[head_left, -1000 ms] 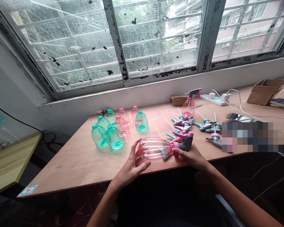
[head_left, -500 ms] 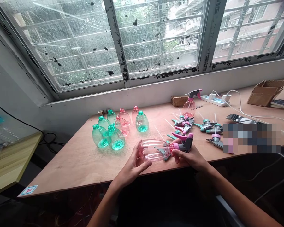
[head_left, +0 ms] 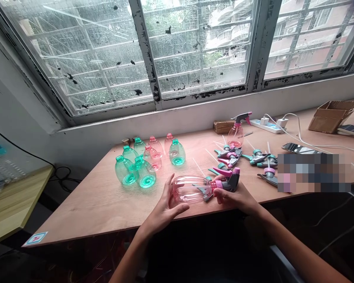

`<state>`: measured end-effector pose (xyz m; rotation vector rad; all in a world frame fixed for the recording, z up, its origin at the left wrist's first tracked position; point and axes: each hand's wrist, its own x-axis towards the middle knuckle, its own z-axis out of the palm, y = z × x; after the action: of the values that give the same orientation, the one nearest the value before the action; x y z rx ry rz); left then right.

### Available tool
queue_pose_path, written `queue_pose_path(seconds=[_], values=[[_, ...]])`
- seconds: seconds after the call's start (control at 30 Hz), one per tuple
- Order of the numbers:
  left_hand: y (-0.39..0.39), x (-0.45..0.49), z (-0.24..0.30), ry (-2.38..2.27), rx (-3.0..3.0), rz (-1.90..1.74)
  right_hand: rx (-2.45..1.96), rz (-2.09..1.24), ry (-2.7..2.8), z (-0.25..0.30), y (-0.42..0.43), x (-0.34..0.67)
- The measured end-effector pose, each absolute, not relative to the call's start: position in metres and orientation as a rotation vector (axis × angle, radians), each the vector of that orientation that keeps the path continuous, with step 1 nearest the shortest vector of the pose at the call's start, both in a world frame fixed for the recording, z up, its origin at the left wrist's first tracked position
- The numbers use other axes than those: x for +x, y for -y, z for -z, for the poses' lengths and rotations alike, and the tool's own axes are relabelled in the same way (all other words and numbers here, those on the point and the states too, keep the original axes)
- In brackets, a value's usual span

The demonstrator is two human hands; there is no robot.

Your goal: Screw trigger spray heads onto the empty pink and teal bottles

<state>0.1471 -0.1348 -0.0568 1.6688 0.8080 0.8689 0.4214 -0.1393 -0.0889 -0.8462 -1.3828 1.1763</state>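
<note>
A clear pink spray bottle (head_left: 188, 189) lies sideways in front of me, over the table's near edge. Its black and pink trigger head points right. My left hand (head_left: 169, 202) cups the bottle's base, thumb stretched along the near side. At the neck, my right hand (head_left: 234, 196) grips the pink collar between thumb and fingers; part of that hand is hidden behind the trigger head. Just beyond lie several loose trigger sprayers (head_left: 230, 155) with thin white tubes. Several open green bottles (head_left: 147, 175) and a few pink bottles (head_left: 153, 160) stand to the left.
A complete pink spray bottle (head_left: 235, 135) stands by a small cardboard box (head_left: 222, 126). Behind are a white power strip (head_left: 267, 125) with cables, an open carton (head_left: 327, 117) and a phone (head_left: 303, 148). A sticker (head_left: 35, 238) marks the table's left front corner.
The spray bottle and both hands stay almost in place, with only a very slight shift of the bottle to the left. The things on the table have not moved.
</note>
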Motion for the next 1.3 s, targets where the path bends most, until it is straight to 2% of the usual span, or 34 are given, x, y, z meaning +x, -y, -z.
queue_pose_path(seconds=[0.73,1.07,1.3], values=[[0.133,0.151,0.059,-0.810,1.721,-0.905,-0.797,-1.184,1.406,0.093,0.137,0.423],[0.134,0.151,0.066,-0.984,2.028,-0.884,-0.815,-1.168,1.397,0.094,0.137,0.424],[0.143,0.153,0.061,-0.924,2.084,-0.827,-0.787,-1.178,1.411,0.095,0.137,0.425]])
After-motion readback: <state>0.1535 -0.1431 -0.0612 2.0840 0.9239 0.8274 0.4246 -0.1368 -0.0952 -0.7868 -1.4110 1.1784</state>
